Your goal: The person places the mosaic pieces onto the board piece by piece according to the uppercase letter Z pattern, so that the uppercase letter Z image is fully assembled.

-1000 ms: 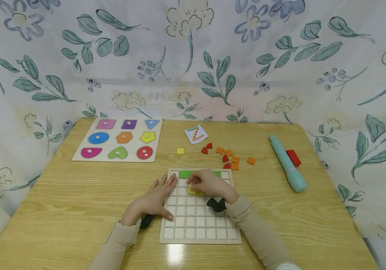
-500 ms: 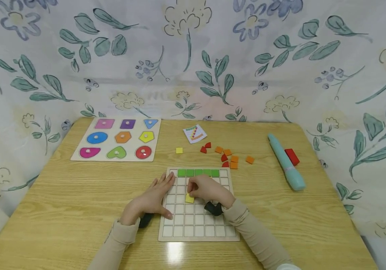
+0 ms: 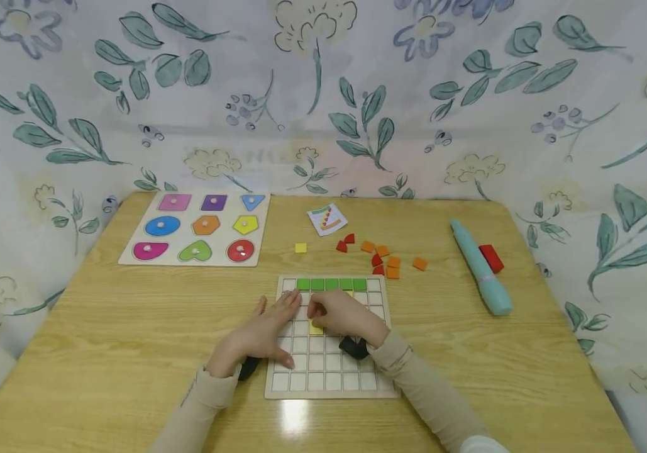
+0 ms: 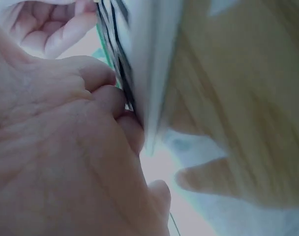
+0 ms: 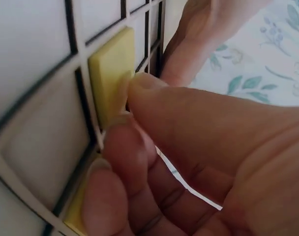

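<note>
Thumb and fingertips of my right hand (image 3: pixel 348 314) pinch a yellow square tile (image 5: pixel 110 69) at a cell in the left middle of the white grid board (image 3: pixel 334 381). In the right wrist view the tile stands a little proud of the grid lines. Part of another yellow tile (image 5: pixel 75 215) shows beneath the fingertips, and in the head view the hand covers several cells. A row of green square tiles (image 3: pixel 331 285) lies along the board's far side. My left hand (image 3: pixel 255 340) rests spread across the board's left edge, thumb and fingertips on the grid.
Loose red quarter-round pieces (image 3: pixel 342 246) and orange squares (image 3: pixel 393 262) lie beyond the board, with a single yellow square (image 3: pixel 300 248). Behind them is a pattern card (image 3: pixel 327 219). A shape puzzle (image 3: pixel 218 245) stands back left; a teal pen-like stick (image 3: pixel 481 270) and red block (image 3: pixel 491 258) lie right.
My right hand has moved slightly toward me, bringing the yellow tile one row nearer; the tile now sits lower against the grid. My left fingers have shifted a little right over the board.
</note>
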### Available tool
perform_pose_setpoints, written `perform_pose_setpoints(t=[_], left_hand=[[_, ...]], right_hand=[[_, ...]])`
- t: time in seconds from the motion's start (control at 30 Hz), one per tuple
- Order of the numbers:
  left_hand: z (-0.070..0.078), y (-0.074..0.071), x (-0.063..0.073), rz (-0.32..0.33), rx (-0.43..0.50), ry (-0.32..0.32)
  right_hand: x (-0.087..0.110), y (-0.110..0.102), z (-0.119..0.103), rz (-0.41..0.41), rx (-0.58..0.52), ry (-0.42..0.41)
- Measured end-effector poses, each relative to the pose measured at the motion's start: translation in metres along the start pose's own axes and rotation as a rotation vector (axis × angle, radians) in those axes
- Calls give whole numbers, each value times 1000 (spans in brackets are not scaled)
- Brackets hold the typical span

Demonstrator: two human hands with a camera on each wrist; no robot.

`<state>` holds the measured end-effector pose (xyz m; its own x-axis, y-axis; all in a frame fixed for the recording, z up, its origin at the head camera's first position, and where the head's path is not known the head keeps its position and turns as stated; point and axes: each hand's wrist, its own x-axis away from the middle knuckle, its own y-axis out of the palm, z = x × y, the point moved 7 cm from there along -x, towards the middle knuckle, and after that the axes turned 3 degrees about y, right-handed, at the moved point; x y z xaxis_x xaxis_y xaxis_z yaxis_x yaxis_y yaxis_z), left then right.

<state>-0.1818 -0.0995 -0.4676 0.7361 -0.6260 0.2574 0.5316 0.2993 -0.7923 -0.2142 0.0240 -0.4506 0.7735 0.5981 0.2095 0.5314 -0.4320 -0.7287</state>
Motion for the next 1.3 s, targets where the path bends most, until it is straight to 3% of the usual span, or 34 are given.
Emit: perform_pose_setpoints(t=[0.23,0.47,0.6,0.77,0.97,1.3], left_hand=[[-1,-4,1,5,-19,-17],[-1,-5,2,9,-57,-38],[-1,-4,3,8,-53,-46],[-4,-3,2,3,-63,-59],[-9,-9,4,34,-91,-77],[-12,-9,9,33,-49,-28]], right_hand=[[-25,-16,8,-22,-116,55],[-72,-42,21,123,-242,118],[-95,-50,34,214,-191,184],[-114,-51,43,252,-85,225],[-117,-53,44,280,-45,238],[-106,-53,52,275,-126,283]])
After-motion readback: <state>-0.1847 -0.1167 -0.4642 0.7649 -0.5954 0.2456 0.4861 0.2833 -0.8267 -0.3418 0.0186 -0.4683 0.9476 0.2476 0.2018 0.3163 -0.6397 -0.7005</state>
